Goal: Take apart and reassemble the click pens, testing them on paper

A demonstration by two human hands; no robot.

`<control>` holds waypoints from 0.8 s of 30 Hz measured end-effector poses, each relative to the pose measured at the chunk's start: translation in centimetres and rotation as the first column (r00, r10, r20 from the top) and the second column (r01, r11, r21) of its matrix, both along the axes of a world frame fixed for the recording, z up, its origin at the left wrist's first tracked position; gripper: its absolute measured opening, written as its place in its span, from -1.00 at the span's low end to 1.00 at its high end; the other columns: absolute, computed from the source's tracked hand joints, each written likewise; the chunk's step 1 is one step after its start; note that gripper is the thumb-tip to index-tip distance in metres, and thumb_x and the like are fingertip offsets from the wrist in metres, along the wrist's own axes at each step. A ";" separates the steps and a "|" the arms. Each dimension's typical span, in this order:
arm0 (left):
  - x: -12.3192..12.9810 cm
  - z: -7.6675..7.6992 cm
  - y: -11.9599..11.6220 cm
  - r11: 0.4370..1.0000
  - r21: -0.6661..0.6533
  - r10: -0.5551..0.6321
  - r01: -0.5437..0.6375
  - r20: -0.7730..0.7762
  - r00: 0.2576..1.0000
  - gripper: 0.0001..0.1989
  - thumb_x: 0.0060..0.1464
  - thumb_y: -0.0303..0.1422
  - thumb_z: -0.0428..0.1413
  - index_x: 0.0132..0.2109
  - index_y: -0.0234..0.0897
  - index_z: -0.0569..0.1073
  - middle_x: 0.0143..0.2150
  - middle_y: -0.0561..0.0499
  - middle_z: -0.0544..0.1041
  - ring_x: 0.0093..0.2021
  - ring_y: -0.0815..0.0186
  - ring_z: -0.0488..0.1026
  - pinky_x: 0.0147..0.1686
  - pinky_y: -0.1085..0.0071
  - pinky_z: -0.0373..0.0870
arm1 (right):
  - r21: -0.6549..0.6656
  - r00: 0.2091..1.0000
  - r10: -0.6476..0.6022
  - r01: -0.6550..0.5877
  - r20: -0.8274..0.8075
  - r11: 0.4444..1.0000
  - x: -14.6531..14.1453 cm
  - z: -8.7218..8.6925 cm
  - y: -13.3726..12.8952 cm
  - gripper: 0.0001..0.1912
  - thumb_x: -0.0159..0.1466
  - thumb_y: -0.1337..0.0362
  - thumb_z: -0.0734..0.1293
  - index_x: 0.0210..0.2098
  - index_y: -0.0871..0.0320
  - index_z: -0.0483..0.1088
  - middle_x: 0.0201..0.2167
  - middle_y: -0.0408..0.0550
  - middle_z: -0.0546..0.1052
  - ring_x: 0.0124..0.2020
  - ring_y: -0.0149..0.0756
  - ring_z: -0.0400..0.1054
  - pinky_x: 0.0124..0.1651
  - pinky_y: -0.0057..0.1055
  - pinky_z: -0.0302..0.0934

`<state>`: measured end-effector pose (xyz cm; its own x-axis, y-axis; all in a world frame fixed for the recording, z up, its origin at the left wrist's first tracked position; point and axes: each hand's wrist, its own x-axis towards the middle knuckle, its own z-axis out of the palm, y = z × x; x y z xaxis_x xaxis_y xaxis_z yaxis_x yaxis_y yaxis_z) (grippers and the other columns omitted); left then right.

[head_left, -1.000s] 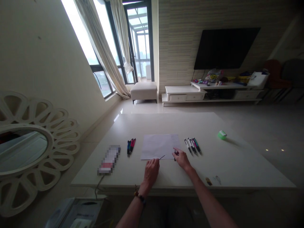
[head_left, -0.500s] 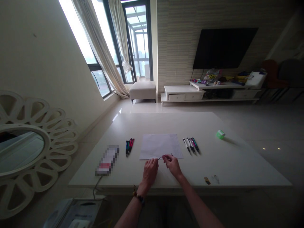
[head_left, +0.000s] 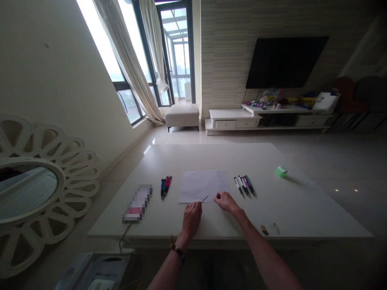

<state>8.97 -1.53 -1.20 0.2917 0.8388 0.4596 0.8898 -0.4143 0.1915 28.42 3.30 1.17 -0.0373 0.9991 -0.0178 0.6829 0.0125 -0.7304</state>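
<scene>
Either side of the paper (head_left: 202, 186), pens (head_left: 244, 185)

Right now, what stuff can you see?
Table: one, white, in front.
Paper sheet: one, white, on table.
Pens: three, blue and red, left of the sheet.
More pens: four, mixed, right of the sheet.
Green block: one, green, far right on table.
Blurred box: one, pinkish, table's left end.
Round mirror: one, white frame, left of table.
TV: one, black, far wall.
Cabinet: one, white, under the TV.
Thin stick: one, dark, at left grip.
Left grip: one, near the sheet.
Right grip: one, near the sheet.
</scene>
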 end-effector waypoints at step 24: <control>-0.2 -1.0 0.4 0.996 -0.086 0.009 0.019 0.319 0.948 -0.85 0.22 -0.34 -0.17 -0.16 -0.21 0.26 -0.33 0.00 0.47 -0.32 0.31 0.42 -0.30 0.38 0.29 | 0.095 0.917 -0.111 0.158 -0.382 0.983 -2.8 0.7 -1.1 -0.62 0.16 0.02 0.21 -0.44 0.21 0.45 -0.64 -0.02 0.48 -0.64 -0.34 0.32 -0.56 -0.47 0.13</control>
<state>8.72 -1.15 -2.15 0.1459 0.8786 0.4548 0.7743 -0.3875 0.5003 25.62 2.20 1.82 0.1171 0.9888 0.0924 0.3616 0.0442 -0.9313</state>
